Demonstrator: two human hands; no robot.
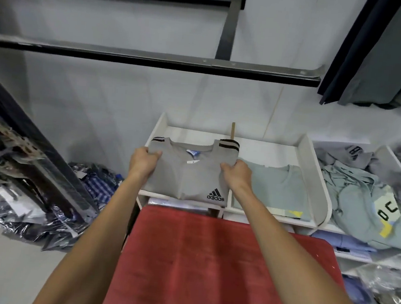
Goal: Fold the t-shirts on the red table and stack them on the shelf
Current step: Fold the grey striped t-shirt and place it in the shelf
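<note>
The folded grey t-shirt point(190, 173) lay in the left compartment of the white shelf point(323, 188), collar toward the wall and logo toward the front edge. The left hand point(144, 160) gripped its left shoulder edge and the right hand point(235, 173) gripped its right shoulder edge, fingers curled over the cloth on both sides; neither had let go. By judgement, this placement was nearly complete: the shirt appeared to rest on the shelf surface, and only squaring and release remained. A folded pale green t-shirt point(277, 186) occupied the adjoining compartment to the right, just beside the grey one, which suggested one shirt was already stored. The red bench point(208, 263) below the forearms carried no garment in the visible area, so any further shirts to fold would have to come from elsewhere. A likely source was the loose heap of unfolded garments point(366, 202) in the next section to the right, though whether these belonged to the task could not be told. A black metal rail point(154, 60) crossed the wall well above the shelf and did not obstruct the hands. Dark hanging garments point(380, 51) hung at upper right, and packaged clothing point(93, 185) lay on the floor at left, both apart from the working area.
</note>
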